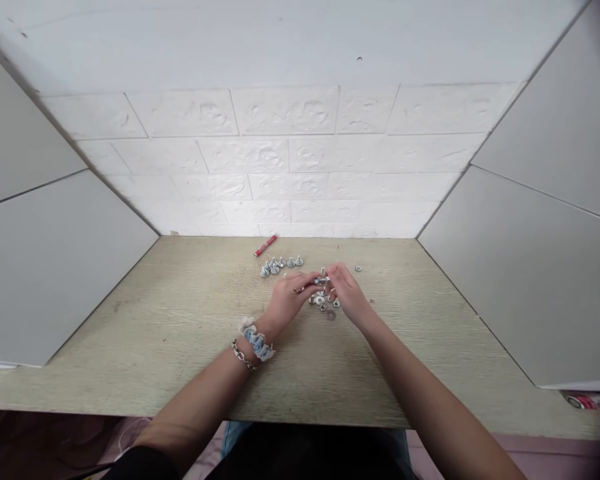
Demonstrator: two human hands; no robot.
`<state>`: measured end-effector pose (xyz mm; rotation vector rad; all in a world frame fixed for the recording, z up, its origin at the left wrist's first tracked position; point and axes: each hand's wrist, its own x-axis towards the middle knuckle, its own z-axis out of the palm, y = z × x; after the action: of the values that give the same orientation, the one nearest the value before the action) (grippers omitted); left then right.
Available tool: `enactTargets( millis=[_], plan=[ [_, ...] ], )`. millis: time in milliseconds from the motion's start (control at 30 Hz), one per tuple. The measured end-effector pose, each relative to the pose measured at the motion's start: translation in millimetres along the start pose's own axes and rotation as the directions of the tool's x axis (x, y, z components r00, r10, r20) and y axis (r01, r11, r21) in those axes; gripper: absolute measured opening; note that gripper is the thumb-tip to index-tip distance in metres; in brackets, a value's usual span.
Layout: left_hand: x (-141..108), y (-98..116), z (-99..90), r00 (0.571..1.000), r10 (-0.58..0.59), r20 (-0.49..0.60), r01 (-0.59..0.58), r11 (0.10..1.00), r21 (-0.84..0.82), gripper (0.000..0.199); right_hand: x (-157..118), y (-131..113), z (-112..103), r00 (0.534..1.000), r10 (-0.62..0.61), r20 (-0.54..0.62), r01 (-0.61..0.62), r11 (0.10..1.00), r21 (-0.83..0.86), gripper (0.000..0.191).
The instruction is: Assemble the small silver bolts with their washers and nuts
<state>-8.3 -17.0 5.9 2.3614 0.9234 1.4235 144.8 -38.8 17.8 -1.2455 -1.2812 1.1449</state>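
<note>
My left hand (293,295), with a blue-and-white scrunchie (258,340) and a chain bracelet (243,357) at its wrist, pinches a small silver bolt (322,281) between thumb and fingers. Close on the right, my right hand (347,291) has its fingers curled in at the same bolt; whether they hold a small part of their own is too small to tell. Below and between the hands lie loose washers (331,315) and nuts (323,308), partly covered by the fingers. Several bolts with washers (274,267) stand grouped on the table, beyond my left hand.
A red marker-like stick (265,245) lies near the white brick-patterned wall (290,157). One nut (358,269) sits apart at the right. Grey panels (65,267) flank the wooden table (180,333). A red cylindrical object (593,401) rests at the far right edge.
</note>
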Motion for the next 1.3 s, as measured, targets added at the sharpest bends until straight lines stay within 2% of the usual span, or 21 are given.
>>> enactTargets(
  millis=[100, 167, 367, 500, 600, 733, 867, 1033, 1100, 1167, 1300],
  plan=[
    [-1, 0, 1.2, 1.0, 0.008, 0.023, -0.008, 1.0, 0.017, 0.022, 0, 1, -1, 0.999, 0.052, 0.009, -0.05, 0.983, -0.177, 0.058],
    [-1, -1, 1.2, 0.999, 0.002, 0.039, -0.003, 1.0, 0.013, 0.022, 0, 1, -1, 0.998, 0.036, 0.043, -0.026, 0.976, -0.216, 0.06],
    [1, -3, -1.1, 0.998, -0.07, 0.01, 0.07, 0.997, -0.037, 0.021, 3, 4, -2, 0.991, -0.09, 0.101, 0.104, 0.984, -0.144, 0.035],
    [3, -1, -2.6, 0.981, -0.195, 0.025, 0.196, 0.979, -0.049, 0.021, 5, 5, -3, 0.986, -0.123, 0.11, 0.126, 0.992, -0.027, 0.023],
    [5, 3, -4.0, 0.949, -0.31, 0.06, 0.315, 0.944, -0.097, 0.021, 5, 5, -2, 0.983, -0.159, 0.092, 0.159, 0.987, 0.008, 0.021],
    [10, 8, -7.7, 0.887, -0.417, 0.201, 0.458, 0.852, -0.254, 0.021, 4, 4, 0, 0.978, -0.195, 0.068, 0.194, 0.981, 0.029, 0.017],
    [15, 11, -12.2, 0.821, -0.474, 0.317, 0.567, 0.744, -0.354, 0.028, 2, 3, 1, 0.986, -0.161, 0.036, 0.159, 0.986, 0.054, 0.019],
    [18, 13, -14.2, 0.724, -0.505, 0.47, 0.688, 0.476, -0.548, 0.031, 1, 2, 2, 0.988, -0.149, 0.051, 0.144, 0.986, 0.08, 0.021],
    [18, 13, -13.6, 0.711, -0.5, 0.495, 0.695, 0.387, -0.606, 0.031, 0, 0, 2, 0.991, -0.109, 0.073, 0.101, 0.989, 0.11, 0.024],
    [18, 13, -13.0, 0.706, -0.495, 0.507, 0.693, 0.335, -0.638, 0.032, -1, -4, 1, 0.993, -0.061, 0.103, 0.041, 0.983, 0.182, 0.027],
    [17, 13, -12.5, 0.735, -0.473, 0.486, 0.658, 0.324, -0.68, 0.031, 0, -9, -3, 0.991, -0.003, 0.133, -0.047, 0.928, 0.369, 0.035]
  ],
)
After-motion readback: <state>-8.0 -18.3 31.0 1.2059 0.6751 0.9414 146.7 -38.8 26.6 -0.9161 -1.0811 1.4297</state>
